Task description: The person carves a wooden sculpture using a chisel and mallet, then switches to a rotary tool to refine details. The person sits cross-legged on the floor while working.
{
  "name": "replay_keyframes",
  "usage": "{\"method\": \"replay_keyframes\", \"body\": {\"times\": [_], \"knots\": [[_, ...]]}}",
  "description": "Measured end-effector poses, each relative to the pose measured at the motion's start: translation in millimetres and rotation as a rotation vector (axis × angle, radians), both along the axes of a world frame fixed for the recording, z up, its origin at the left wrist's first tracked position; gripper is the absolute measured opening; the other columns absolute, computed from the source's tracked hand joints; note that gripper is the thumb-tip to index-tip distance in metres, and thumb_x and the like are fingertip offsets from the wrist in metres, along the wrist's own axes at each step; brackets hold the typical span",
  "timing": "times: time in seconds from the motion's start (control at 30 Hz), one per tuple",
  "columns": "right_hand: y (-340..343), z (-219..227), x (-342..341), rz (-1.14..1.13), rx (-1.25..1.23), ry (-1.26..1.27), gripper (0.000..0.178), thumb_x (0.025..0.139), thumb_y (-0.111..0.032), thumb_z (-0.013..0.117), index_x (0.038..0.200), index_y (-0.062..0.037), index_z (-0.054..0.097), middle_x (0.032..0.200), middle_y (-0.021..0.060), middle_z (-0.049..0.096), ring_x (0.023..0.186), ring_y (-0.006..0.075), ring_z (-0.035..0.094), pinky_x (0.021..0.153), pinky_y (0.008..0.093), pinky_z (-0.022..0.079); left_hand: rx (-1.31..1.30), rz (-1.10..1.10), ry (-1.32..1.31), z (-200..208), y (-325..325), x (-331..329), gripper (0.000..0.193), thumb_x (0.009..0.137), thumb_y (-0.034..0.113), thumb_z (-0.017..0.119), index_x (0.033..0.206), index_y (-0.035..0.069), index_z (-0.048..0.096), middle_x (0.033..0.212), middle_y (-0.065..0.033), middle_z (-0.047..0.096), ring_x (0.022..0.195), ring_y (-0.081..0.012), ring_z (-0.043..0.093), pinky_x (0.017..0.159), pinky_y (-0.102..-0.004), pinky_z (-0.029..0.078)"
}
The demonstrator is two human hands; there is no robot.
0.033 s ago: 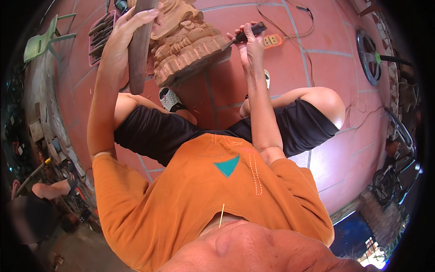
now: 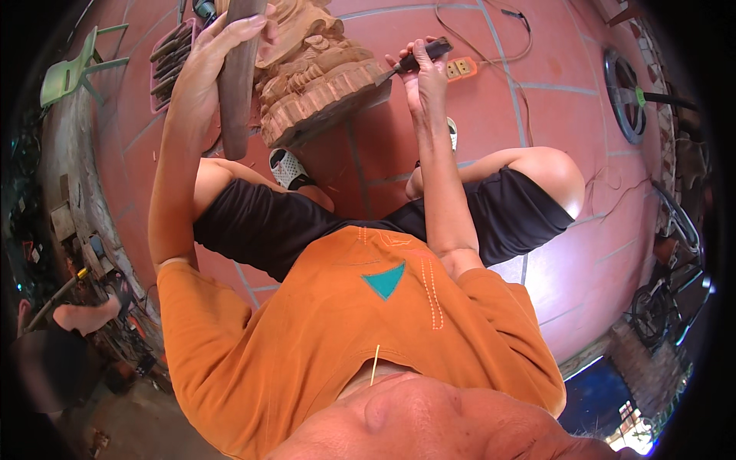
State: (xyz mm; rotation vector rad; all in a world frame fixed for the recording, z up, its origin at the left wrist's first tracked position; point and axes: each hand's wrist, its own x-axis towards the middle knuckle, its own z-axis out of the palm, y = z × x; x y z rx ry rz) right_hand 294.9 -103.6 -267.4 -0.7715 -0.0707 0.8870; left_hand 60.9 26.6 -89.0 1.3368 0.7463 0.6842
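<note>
A carved wooden figure (image 2: 314, 88) with a scalloped base lies on the floor ahead of me. My right hand (image 2: 424, 77) is closed around the dark handle of a chisel (image 2: 429, 55). The chisel's blade points left, its tip at the right end of the carving's base; contact there is hard to tell. My left hand (image 2: 218, 54) grips a wooden mallet (image 2: 236, 92), a long, dark, club-like bar held beside the carving's left side. The mallet's top runs out of the picture.
Left of the carving, a pink basket (image 2: 175, 65) holds several dark-handled tools. Beyond it stands a green plastic chair (image 2: 73, 75). An orange socket block (image 2: 461, 70) with a cable lies right of my right hand. A black wheel (image 2: 623, 96) is at far right. Another person's leg (image 2: 88, 317) shows at left.
The mallet's lower end has shifted slightly to the right with my left hand. My right hand and the chisel have stayed almost still.
</note>
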Motion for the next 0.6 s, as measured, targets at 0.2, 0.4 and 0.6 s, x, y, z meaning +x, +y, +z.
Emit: {"method": "replay_keyframes", "body": {"times": [0.2, 0.4, 0.6], "knots": [[8, -13, 13, -0.004, 0.037, -0.033, 0.028, 0.098, -0.002, 0.067, 0.121, -0.0076, 0.051, 0.094, 0.006, 0.062, 0.086, 0.0198, 0.065, 0.096, 0.0571, 0.058, -0.079, -0.14, 0.062, 1, 4, 0, 0.04, 0.1, 0.022, 0.063, 0.133, 0.0, 0.06, 0.092, -0.0054, 0.062, 0.069, -0.0105, 0.058, 0.063, -0.0252, 0.047], [13, -14, 8, 0.017, 0.05, -0.052, 0.023, 0.098, 0.001, 0.065, 0.117, -0.0075, 0.054, 0.096, 0.0067, 0.063, 0.088, 0.0201, 0.066, 0.097, 0.0554, 0.058, -0.014, -0.118, 0.18, -5, 3, 4, 0.04, 0.099, 0.021, 0.066, 0.132, 0.0, 0.06, 0.087, -0.0031, 0.061, 0.063, -0.0085, 0.056, 0.058, -0.0229, 0.045], [14, -10, 6, 0.098, 0.091, -0.094, 0.023, 0.097, 0.002, 0.066, 0.115, -0.0081, 0.056, 0.096, 0.0045, 0.063, 0.087, 0.0184, 0.066, 0.096, 0.0474, 0.059, 0.035, -0.102, 0.216, -2, 1, 15, 0.023, 0.092, 0.024, 0.073, 0.101, 0.006, 0.062, 0.076, 0.0014, 0.057, 0.061, -0.0053, 0.053, 0.057, -0.0218, 0.042]]}}
